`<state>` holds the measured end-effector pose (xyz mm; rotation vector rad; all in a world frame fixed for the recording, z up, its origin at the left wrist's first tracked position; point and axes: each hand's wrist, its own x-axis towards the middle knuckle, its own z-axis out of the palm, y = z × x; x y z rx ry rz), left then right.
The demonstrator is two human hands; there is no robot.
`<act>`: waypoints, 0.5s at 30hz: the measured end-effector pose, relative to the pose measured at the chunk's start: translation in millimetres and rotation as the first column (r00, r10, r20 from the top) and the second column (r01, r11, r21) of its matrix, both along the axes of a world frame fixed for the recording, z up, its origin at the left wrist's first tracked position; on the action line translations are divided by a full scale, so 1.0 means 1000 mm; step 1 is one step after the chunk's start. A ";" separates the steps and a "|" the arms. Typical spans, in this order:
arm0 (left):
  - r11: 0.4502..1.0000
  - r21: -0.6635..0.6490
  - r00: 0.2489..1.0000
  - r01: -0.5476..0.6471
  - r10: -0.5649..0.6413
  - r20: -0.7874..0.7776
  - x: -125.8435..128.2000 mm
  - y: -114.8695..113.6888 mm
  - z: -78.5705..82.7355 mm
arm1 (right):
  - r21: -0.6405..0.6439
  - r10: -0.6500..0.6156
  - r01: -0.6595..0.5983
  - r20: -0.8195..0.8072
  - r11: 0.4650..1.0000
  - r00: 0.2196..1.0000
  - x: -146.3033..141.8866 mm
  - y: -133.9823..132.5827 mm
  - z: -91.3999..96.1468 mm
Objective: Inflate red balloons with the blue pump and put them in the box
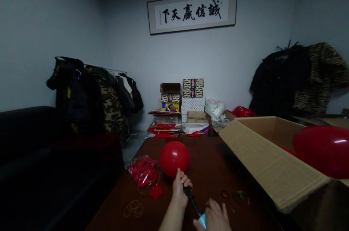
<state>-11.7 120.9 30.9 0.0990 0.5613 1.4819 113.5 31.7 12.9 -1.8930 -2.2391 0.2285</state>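
Note:
A round red balloon [174, 159], partly inflated, stands just beyond my left hand [180, 186]. That hand is closed, gripping the balloon's neck around the black end of a hand pump [195, 205]. Its thumb lies along the balloon's underside, and the neck itself is hidden by the fingers. My right hand [216, 215] is wrapped round the light blue part of the pump, nearer to me at the bottom edge. To the left lies a clear bag of red balloons [144, 171], with a loose red balloon [156, 191] at its mouth.
Yellowish rubber bands [133, 209] lie on the brown table [160, 205] at left, dark bands [225, 194] at right. An open cardboard box [272, 162] holding large red balloons [324, 149] stands at right. Stacked boxes [193, 105] are beyond the table; a dark sofa [27, 143] is left.

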 end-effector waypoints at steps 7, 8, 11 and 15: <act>0.998 0.056 0.998 0.042 -0.040 -0.037 0.004 -0.011 -0.007 | -0.001 -0.002 0.002 -0.059 1.000 0.998 -0.020 0.015 0.020; 0.998 0.057 0.998 0.031 -0.028 -0.049 0.003 -0.010 -0.007 | -0.002 0.002 -0.002 -0.061 1.000 0.998 -0.021 0.014 0.018; 0.998 0.061 0.996 -0.003 0.008 -0.090 0.000 -0.009 -0.004 | 0.016 0.009 -0.008 -0.058 1.000 0.998 -0.021 0.012 0.012; 0.998 0.054 0.994 -0.038 0.043 -0.099 0.002 -0.008 -0.001 | 0.027 0.013 -0.011 -0.083 1.000 0.996 -0.017 0.011 0.015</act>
